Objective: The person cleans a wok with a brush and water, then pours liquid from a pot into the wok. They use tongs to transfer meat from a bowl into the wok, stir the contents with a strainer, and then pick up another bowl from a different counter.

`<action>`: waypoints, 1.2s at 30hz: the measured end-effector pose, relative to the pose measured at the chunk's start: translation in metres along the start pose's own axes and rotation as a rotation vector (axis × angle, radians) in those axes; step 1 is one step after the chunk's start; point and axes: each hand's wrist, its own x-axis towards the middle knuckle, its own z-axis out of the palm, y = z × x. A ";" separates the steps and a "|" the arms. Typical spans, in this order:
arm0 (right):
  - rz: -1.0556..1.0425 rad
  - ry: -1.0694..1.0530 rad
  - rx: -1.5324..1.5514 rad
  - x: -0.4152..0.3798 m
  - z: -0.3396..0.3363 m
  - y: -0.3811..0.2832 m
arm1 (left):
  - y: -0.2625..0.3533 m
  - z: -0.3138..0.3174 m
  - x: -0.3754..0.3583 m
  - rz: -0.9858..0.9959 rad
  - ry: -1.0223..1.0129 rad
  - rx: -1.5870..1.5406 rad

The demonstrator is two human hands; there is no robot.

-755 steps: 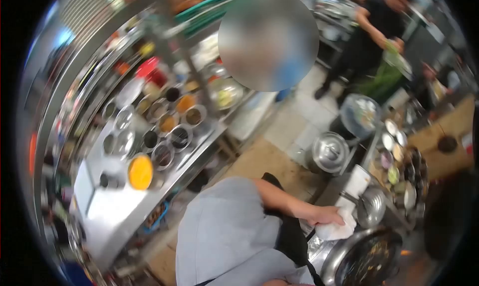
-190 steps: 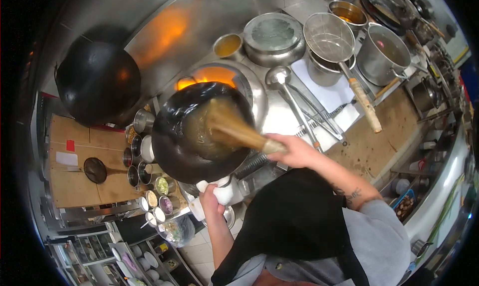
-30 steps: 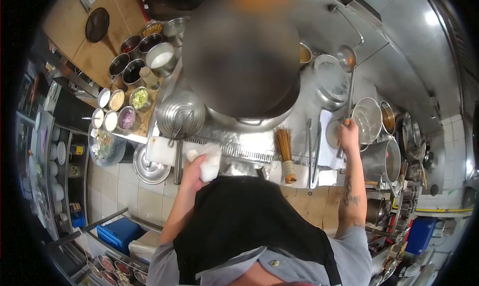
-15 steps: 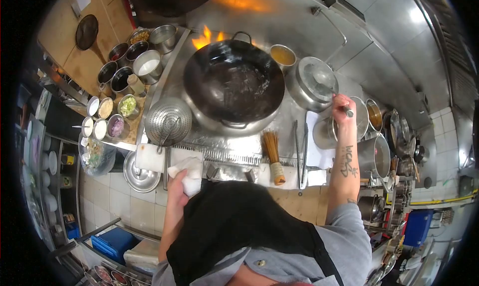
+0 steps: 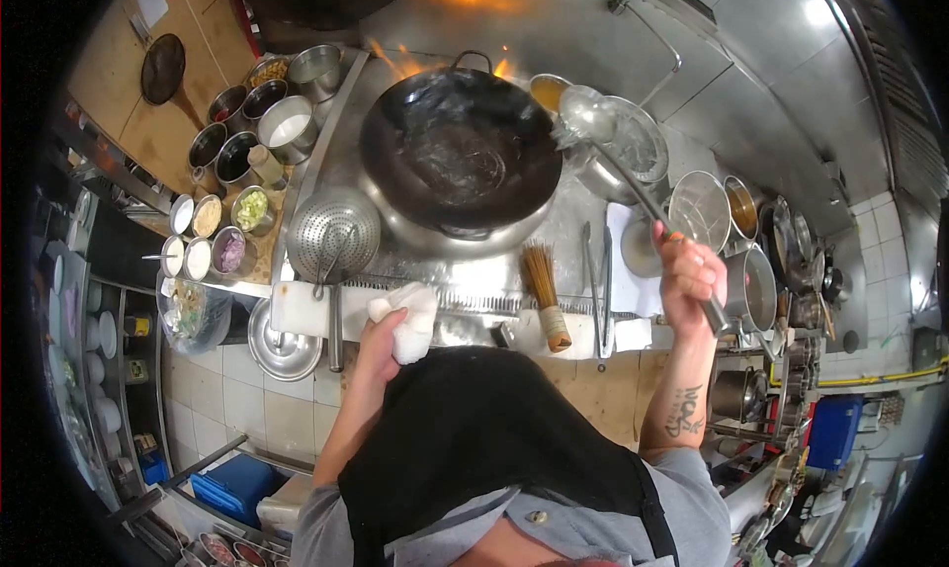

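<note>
My right hand [image 5: 689,280] is closed on the handle of a long ladle [image 5: 633,181]. The ladle's bowl hangs between the wok and a steel pot of water [image 5: 633,147], with liquid at its lip. A folded white cloth [image 5: 413,322] is in my left hand [image 5: 381,342], near the stove's front edge. The dark wok [image 5: 460,157] sits on the burner with a wet, shiny inside, and flames show behind it. Next to the wok on the left lies a perforated strainer [image 5: 332,236].
A bamboo brush [image 5: 546,295] and metal tongs [image 5: 596,290] lie right of centre on the stove front. Sauce and ingredient containers [image 5: 287,129] line the left side. Several pots stand at the right, with a mesh strainer [image 5: 700,211] among them.
The ladle has come up from the water pot and swung left toward the wok. My right hand is lower and nearer to me. My left hand has moved slightly right with the cloth.
</note>
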 end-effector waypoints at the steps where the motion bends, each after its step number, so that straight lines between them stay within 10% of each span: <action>1: 0.011 0.014 -0.006 -0.004 -0.005 0.008 | 0.000 -0.002 0.000 -0.002 -0.009 -0.008; 6: 0.005 0.165 -0.263 -0.022 -0.051 0.023 | 0.000 -0.014 0.000 -0.001 0.027 0.009; 10: -0.131 0.506 -1.304 -0.031 -0.085 0.042 | 0.001 -0.019 -0.004 -0.014 0.047 -0.050; 18: -0.557 0.685 -2.253 -0.072 -0.282 0.021 | -0.009 -0.018 0.013 0.009 0.022 -0.030; 29: -0.349 1.021 -2.565 -0.058 -0.392 0.024 | 0.023 0.082 0.044 -0.139 -0.246 -0.058; 30: -0.523 0.431 -2.887 -0.063 -0.375 0.014 | 0.019 0.084 0.065 -0.147 -0.298 -0.026; 32: -0.727 0.816 -2.636 -0.035 -0.380 0.013 | -0.005 0.090 0.115 -0.087 -0.109 0.061; 34: -0.375 0.905 -2.434 -0.010 -0.361 0.007 | 0.000 0.118 0.127 -0.096 -0.077 -0.029; 36: -0.351 0.550 -2.509 0.010 -0.377 0.008 | -0.007 0.129 0.142 0.035 0.094 0.163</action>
